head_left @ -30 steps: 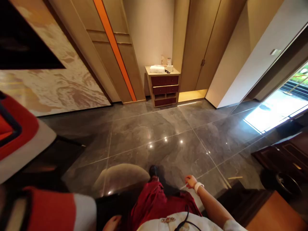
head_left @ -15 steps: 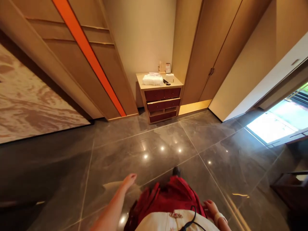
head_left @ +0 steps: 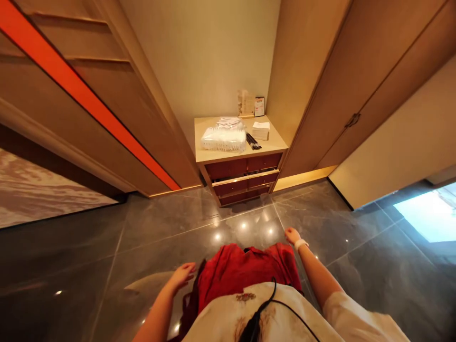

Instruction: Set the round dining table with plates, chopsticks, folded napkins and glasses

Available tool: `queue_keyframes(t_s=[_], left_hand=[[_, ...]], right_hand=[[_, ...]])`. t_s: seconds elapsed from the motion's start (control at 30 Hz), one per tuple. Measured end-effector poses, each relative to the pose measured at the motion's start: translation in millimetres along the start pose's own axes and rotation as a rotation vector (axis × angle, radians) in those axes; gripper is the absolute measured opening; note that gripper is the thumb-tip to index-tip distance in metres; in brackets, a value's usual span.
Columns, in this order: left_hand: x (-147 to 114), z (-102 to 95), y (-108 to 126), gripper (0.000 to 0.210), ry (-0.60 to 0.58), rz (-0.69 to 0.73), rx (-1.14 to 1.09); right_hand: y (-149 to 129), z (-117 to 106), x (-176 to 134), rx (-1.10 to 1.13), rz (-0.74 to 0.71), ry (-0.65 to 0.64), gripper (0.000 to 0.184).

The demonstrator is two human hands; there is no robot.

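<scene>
My left hand (head_left: 184,274) hangs at my left side with its fingers loosely apart. It holds nothing that I can see and is close to the red apron (head_left: 245,270) over my lower body. In front of me on the right, my right hand (head_left: 292,235) swings out with the fingers curled in; nothing shows in it. A white band circles that wrist. Neither hand touches the small cabinet (head_left: 231,164) ahead, on whose top lie a plastic-wrapped white pack (head_left: 224,138), dark stick-like things (head_left: 253,141) and a stack of white napkins (head_left: 261,130).
Two small stand-up signs (head_left: 259,107) lean at the back of the cabinet top. One row of its dark red drawers (head_left: 231,183) is pulled out a little. A tall wardrobe (head_left: 342,95) stands to the right, an orange-striped panel (head_left: 92,104) to the left. Grey tiles (head_left: 160,228) cover the floor.
The cabinet has come nearer and looks larger. My right arm has swung forward from beside my body; my left hand has dropped back slightly toward my body.
</scene>
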State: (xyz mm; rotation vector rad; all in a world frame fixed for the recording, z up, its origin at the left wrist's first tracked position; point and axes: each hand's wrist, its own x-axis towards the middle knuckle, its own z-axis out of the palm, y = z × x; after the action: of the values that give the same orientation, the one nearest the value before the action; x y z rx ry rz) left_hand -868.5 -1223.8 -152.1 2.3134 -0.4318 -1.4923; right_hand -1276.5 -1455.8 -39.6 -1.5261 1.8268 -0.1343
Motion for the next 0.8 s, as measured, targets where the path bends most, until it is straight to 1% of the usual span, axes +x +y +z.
queue_keyframes(t_s=[0.07, 0.1, 0.17, 0.23, 0.3, 0.37, 0.43, 0.47, 0.5, 0.53, 0.6, 0.67, 0.8], left_hand=[[33.8, -27.0, 40.6, 0.040, 0.006, -0.053, -0.125], [52.1, -40.5, 66.1, 0.045, -0.022, -0.060, -0.163], [86.7, -67.0, 129.3, 0.055, -0.116, -0.011, -0.191], [112.9, -90.5, 206.9, 0.061, -0.212, 0.138, -0.205], [127.5, -108.5, 291.4, 0.061, -0.279, 0.332, -0.190], [131.7, -120.1, 372.2, 0.060, -0.327, 0.497, -0.145], [128.7, -125.8, 439.7, 0.062, -0.375, 0.601, -0.118], [125.7, -127.2, 466.5, 0.063, -0.401, 0.633, -0.111], [122.2, -127.9, 488.4, 0.063, -0.429, 0.656, -0.105], [118.6, -128.3, 505.3, 0.063, -0.457, 0.672, -0.099], [112.0, -128.9, 526.2, 0.061, -0.506, 0.690, -0.083], [108.0, -130.1, 534.0, 0.060, -0.534, 0.685, -0.089], [110.7, -131.8, 532.9, 0.063, -0.518, 0.608, -0.153]], right_hand=[[-59.2, -11.9, 75.4, -0.018, -0.083, 0.014, 0.029], [-90.6, -15.2, 111.9, -0.022, -0.125, 0.029, 0.029], [-155.3, -18.7, 177.3, -0.019, -0.203, 0.067, 0.034], [-218.8, -21.0, 229.1, -0.058, -0.292, 0.127, 0.042], [-277.0, -24.3, 267.8, -0.170, -0.371, 0.195, 0.049], [-325.8, -28.3, 297.7, -0.312, -0.386, 0.229, 0.055], [-362.8, -31.4, 322.4, -0.414, -0.333, 0.212, 0.061], [-376.5, -32.2, 333.3, -0.449, -0.304, 0.194, 0.063], [-387.4, -32.4, 343.4, -0.478, -0.285, 0.178, 0.066], [-395.7, -31.9, 352.4, -0.501, -0.275, 0.164, 0.069], [-406.6, -29.5, 367.0, -0.528, -0.276, 0.142, 0.073], [-412.6, -25.5, 376.9, -0.540, -0.281, 0.139, 0.073], [-419.3, -14.3, 386.7, -0.560, -0.247, 0.192, 0.068]])
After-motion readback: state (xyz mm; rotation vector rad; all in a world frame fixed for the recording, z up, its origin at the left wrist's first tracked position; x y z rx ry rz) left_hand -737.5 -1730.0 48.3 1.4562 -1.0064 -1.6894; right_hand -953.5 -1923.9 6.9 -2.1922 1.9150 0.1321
